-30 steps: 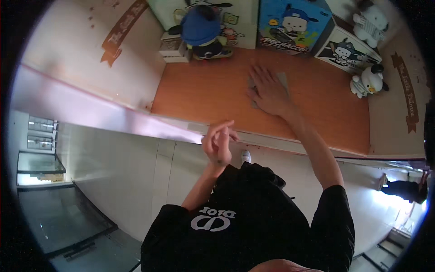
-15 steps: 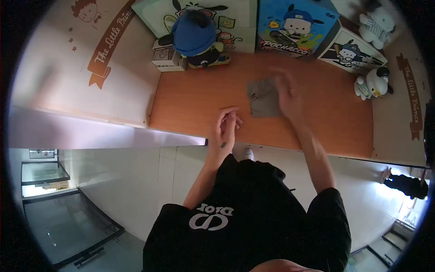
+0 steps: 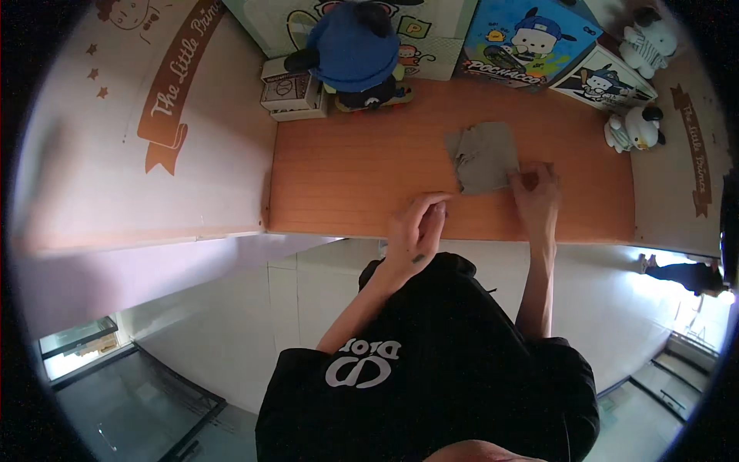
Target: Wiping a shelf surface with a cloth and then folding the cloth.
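Note:
A folded grey cloth lies on the brown wooden desktop, its left part creased and layered. My right hand rests at the cloth's lower right edge. Its thumb touches or nearly touches that edge, with a gap between it and the bent fingers. My left hand is over the desk's near edge, just short of the cloth's lower left corner. Its fingers are loosely bent and hold nothing, with the index finger pointing toward the cloth.
At the back left, a plush toy in a blue hat stands beside small white boxes. A blue picture box, a white picture box and a small dog figure stand at the back right. Pale side panels flank the desktop.
My right hand has come down from above the cloth to its right edge, its fingers now bent. My left hand has moved slightly right. The whole view has shifted a little.

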The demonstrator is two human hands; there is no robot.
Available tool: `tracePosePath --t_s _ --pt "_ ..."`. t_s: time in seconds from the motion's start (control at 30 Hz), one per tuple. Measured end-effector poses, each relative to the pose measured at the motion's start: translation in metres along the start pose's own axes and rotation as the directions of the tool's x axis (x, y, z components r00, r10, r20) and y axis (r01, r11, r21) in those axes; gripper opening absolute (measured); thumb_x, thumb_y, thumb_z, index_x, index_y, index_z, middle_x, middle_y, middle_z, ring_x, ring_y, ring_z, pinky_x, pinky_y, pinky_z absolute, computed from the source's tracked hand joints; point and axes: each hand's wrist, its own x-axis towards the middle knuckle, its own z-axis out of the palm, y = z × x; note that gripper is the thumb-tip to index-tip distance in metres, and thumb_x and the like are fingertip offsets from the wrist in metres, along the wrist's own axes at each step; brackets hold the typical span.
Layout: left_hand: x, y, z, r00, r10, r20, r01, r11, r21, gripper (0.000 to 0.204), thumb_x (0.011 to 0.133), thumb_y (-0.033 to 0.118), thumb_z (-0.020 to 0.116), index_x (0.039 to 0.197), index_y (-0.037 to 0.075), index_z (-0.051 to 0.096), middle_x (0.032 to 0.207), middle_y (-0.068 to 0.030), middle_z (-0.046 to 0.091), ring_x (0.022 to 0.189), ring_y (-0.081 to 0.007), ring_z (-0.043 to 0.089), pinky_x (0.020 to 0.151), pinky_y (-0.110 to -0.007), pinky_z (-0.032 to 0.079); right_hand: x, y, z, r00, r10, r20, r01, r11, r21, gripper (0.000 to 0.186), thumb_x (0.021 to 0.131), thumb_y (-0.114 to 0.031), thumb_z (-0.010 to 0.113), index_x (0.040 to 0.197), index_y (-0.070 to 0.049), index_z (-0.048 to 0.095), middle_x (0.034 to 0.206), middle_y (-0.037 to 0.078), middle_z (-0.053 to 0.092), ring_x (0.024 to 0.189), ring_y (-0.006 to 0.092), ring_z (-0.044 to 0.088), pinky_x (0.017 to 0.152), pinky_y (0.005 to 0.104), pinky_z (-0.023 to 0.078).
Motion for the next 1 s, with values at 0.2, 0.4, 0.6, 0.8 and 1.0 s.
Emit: tracePosePath --t_s 0.2,0.4,0.6,0.8,1.0 --pt "0.005 -0.006 -0.012 0.993 -0.045 0.109 0.082 0.930 -0.359 0.018 0.106 0.004 0.057 0.118 0.000 0.069 0.097 -0.0058 0.071 0.080 -0.0140 0.060 0.074 -0.025 0.048 -0.003 -0.037 0.001 0.992 0.092 -0.081 -0.058 0.935 0.350 0.021 0.092 -0.013 0.079 0.108 -0.001 0.074 0.100 0.009 0.078 0.085 0.0205 0.071 0.075 0.0319 0.056" --pt "-0.003 -0.008 -0.046 0.985 -0.168 -0.049 0.126 0.873 -0.471 0.018 0.107 0.005 0.054 0.116 -0.001 0.069 0.102 -0.0069 0.072 0.088 -0.0160 0.062 0.085 -0.026 0.049 -0.035 -0.114 0.033 0.954 -0.286 -0.089 0.298 0.873 0.386 0.021 0.089 -0.001 0.076 0.110 -0.003 0.074 0.101 0.005 0.078 0.083 0.0181 0.071 0.071 0.0295 0.056" --pt "0.008 0.003 -0.110 0.964 0.049 -0.262 -0.031 0.997 0.073 0.019 0.102 0.003 0.058 0.117 0.002 0.070 0.105 -0.0083 0.071 0.093 -0.0202 0.062 0.088 -0.030 0.049 -0.106 -0.136 0.077 0.820 -0.558 0.131 0.497 0.805 0.324 0.023 0.083 0.000 0.077 0.103 -0.008 0.072 0.105 0.003 0.074 0.095 0.0227 0.066 0.084 0.0328 0.052" --pt "0.011 -0.022 -0.142 0.984 0.141 -0.111 -0.083 0.905 0.416 0.021 0.097 0.003 0.063 0.116 0.005 0.071 0.107 -0.0092 0.070 0.098 -0.0252 0.062 0.088 -0.034 0.050 -0.123 -0.131 0.083 0.789 -0.606 0.098 0.521 0.745 0.416 0.023 0.085 -0.005 0.080 0.105 -0.007 0.070 0.110 0.004 0.072 0.105 0.0243 0.065 0.091 0.0375 0.053" --pt "0.016 -0.036 -0.133 0.936 0.342 -0.087 -0.239 0.796 0.555 0.021 0.095 0.005 0.069 0.116 0.005 0.069 0.112 -0.0110 0.069 0.101 -0.0290 0.062 0.088 -0.038 0.050 -0.117 -0.120 0.079 0.799 -0.583 0.148 0.409 0.707 0.577 0.020 0.085 -0.001 0.080 0.104 -0.004 0.073 0.113 0.006 0.075 0.108 0.0253 0.067 0.090 0.0354 0.055"
